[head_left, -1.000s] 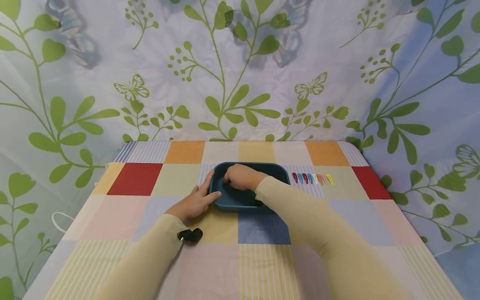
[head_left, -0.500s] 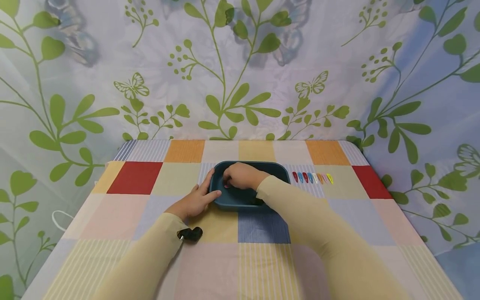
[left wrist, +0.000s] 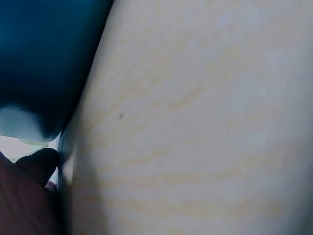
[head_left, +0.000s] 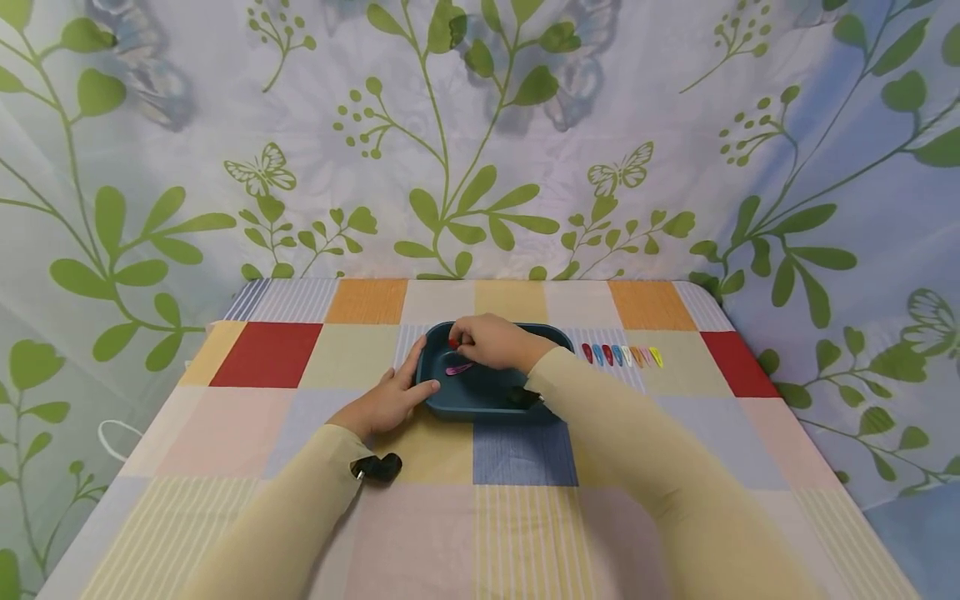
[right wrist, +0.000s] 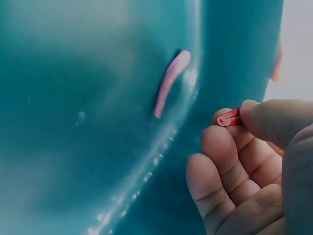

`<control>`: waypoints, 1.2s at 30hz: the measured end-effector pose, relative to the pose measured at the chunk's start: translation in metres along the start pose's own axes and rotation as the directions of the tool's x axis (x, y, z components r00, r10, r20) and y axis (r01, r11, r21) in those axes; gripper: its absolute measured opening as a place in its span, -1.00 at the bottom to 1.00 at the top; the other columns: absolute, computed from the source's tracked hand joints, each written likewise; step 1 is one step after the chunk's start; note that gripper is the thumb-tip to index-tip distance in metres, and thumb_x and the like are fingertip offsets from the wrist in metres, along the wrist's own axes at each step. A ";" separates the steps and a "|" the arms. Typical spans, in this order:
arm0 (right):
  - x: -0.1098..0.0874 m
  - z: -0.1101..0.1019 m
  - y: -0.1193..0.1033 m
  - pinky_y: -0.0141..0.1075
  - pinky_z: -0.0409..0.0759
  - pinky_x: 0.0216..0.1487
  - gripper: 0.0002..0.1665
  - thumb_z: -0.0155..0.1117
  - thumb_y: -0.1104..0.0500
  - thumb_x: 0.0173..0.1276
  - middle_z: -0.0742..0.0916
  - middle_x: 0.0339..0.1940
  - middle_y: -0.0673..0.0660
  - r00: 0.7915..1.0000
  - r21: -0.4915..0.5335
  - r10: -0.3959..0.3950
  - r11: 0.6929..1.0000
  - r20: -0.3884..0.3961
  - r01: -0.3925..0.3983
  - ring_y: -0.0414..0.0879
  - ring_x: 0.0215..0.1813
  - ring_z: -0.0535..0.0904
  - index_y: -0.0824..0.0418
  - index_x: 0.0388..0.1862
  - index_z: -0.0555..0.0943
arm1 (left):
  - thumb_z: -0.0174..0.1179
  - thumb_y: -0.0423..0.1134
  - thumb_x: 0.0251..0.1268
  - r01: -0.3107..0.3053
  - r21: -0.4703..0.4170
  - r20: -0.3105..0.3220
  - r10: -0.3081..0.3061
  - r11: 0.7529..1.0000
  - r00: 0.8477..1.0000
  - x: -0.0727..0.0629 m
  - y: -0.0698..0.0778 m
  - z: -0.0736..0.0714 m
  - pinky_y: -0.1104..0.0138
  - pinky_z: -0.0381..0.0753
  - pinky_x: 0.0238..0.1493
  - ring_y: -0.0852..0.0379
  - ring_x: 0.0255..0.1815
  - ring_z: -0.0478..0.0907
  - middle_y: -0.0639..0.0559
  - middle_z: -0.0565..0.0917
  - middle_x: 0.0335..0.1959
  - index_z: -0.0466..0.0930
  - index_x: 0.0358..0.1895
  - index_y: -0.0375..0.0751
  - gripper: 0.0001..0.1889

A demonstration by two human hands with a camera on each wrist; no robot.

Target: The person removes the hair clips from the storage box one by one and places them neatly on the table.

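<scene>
My right hand (head_left: 501,342) is over the left part of a dark blue-green tray (head_left: 480,414). In the right wrist view, its thumb and index finger pinch a small red snap hair clip (right wrist: 232,117), whose far part the thumb covers. A pink hair clip (right wrist: 168,83) lies on the tray floor below that hand, near the rounded corner. Against the tray's left side rests my left hand (head_left: 386,404), fingers extended along the rim and thumb at the near-left corner. Only part of the left hand shows in its own wrist view.
Right of the tray, several snap hair clips (head_left: 617,356) in red, blue, white, orange, pink and yellow lie in a row on the patchwork tablecloth (head_left: 420,533). A leaf-patterned curtain (head_left: 480,142) hangs behind the table. A white cable loop (head_left: 112,442) shows at the left edge.
My right hand has risen slightly and shifted right, with the red hair clip now visible in its fingers. The pink hair clip has come into view beneath it. The left hand stays on the tray.
</scene>
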State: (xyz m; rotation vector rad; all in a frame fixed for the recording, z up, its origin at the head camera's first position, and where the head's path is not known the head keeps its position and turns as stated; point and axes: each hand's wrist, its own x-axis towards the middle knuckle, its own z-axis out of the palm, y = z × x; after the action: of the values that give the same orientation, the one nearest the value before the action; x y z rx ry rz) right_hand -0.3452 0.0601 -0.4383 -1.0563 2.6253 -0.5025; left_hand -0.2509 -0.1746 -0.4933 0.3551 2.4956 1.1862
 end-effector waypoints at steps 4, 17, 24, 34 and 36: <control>-0.009 -0.010 0.001 -0.24 0.67 -0.02 -0.60 0.21 0.20 0.62 0.79 -0.12 0.09 1.000 0.074 0.025 0.997 -0.007 -0.025 -0.17 -0.22 0.67 0.24 0.36 0.57 | -0.09 0.19 0.68 0.011 0.008 -0.006 -0.011 1.000 1.000 -0.001 0.000 0.000 -0.26 -0.51 0.68 -0.45 0.75 -0.34 -0.07 -0.11 0.79 -0.52 0.73 0.31 -0.12; -0.037 -0.029 0.032 -0.22 0.74 0.00 -0.50 0.29 0.23 0.55 0.81 0.04 0.15 0.990 0.165 0.122 0.980 -0.072 -0.109 -0.13 -0.12 0.77 0.21 0.43 0.59 | -0.05 0.23 0.64 0.032 -0.019 -0.012 -0.032 0.999 0.999 -0.002 0.001 0.001 -0.38 -0.43 0.64 -0.47 0.73 -0.51 0.01 -0.20 0.80 -0.50 0.72 0.41 -0.11; -0.056 -0.040 0.039 -0.26 0.62 -0.16 -0.44 0.29 0.21 0.54 0.77 0.10 0.17 0.980 0.158 0.170 0.976 -0.101 -0.153 -0.10 -0.13 0.73 0.14 0.49 0.55 | -0.06 0.23 0.65 0.028 -0.005 -0.016 -0.028 1.000 0.999 -0.001 0.000 0.000 -0.38 -0.43 0.64 -0.49 0.72 -0.50 -0.02 -0.22 0.80 -0.50 0.72 0.36 -0.11; -0.086 -0.054 0.059 -0.30 0.66 -0.21 -0.40 0.27 0.24 0.56 0.76 0.09 0.20 0.956 0.213 0.254 0.952 -0.144 -0.221 -0.08 -0.09 0.76 0.12 0.54 0.50 | -0.07 0.23 0.66 0.023 0.001 -0.015 -0.023 1.000 1.000 -0.003 0.000 0.000 -0.37 -0.45 0.64 -0.50 0.72 -0.49 -0.05 -0.22 0.80 -0.51 0.72 0.35 -0.11; -0.093 -0.059 0.066 -0.31 0.61 -0.29 -0.40 0.26 0.24 0.55 0.75 0.07 0.19 0.944 0.222 0.283 0.944 -0.170 -0.243 -0.06 -0.13 0.73 0.11 0.54 0.51 | -0.06 0.22 0.66 0.019 0.001 -0.012 -0.019 1.000 1.000 -0.002 0.001 0.000 -0.36 -0.46 0.65 -0.49 0.72 -0.49 -0.05 -0.22 0.80 -0.51 0.72 0.36 -0.11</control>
State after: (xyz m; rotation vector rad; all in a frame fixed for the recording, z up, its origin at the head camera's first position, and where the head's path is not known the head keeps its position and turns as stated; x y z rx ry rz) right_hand -0.3423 0.1832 -0.4011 -0.6069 2.7583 -0.8239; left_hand -0.2486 -0.1744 -0.4923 0.3250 2.5044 1.1838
